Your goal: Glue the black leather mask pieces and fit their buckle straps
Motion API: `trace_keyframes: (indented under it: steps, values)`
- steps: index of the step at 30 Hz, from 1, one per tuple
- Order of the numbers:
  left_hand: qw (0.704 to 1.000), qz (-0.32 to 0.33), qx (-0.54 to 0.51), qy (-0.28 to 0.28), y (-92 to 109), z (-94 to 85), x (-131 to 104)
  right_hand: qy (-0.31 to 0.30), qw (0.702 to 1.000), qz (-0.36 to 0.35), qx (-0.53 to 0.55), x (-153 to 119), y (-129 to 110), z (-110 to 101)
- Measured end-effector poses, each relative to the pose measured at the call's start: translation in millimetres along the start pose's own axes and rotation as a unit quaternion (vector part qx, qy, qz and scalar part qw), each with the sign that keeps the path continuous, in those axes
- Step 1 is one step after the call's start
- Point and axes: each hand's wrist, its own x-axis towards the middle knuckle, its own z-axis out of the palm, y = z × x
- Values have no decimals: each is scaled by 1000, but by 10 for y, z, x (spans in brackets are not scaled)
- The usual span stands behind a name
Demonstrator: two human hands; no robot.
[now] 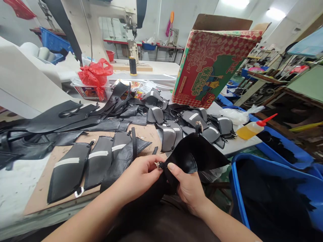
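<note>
Between my hands is a black leather piece [184, 153] with metal fittings, held above the front edge of the table. My left hand [143, 173] pinches the small metal buckle [159, 165] at its left end. My right hand [188, 186] grips the leather just right of the buckle, thumb on top. A second ring sticks up from the piece's upper corner. To the left, several grey padded pieces [68, 173] with white strips lie on a brown board [41, 188]. More such pieces [168, 136] are heaped behind my hands.
Black leather parts [58, 117] spread over the left. Behind stand a sewing machine [101, 20], a thread spool [132, 66] and a red-green carton [209, 67]. A yellow glue bottle [251, 129] lies at the right edge, beside blue bins [238, 188].
</note>
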Motion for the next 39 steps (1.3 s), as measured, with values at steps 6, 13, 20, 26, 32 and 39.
trace_keyframes:
  steps: [6, 13, 20, 26, 32, 39]
  values:
    - [1000, 10, 18, 7, 15, -24, -9, -25, 998, -40, -36, 26, 48, -52]
    - [999, -11, 45, 24, 34, -36, 133, -60, 998, -7, -8, 29, -70, -6]
    - [993, -25, 83, 78, 79, 5, 205, -162, 982, 94, 11, 103, -311, -67]
    - [994, -14, 20, 111, 31, 46, 263, -140, 989, 47, -5, 151, -221, -114]
    - [991, 17, 33, 128, 50, 35, 295, -129, 986, -58, -86, 238, -188, -122]
    - [978, 6, 171, 118, 107, -52, 373, -125, 989, 40, -63, 314, -344, -146]
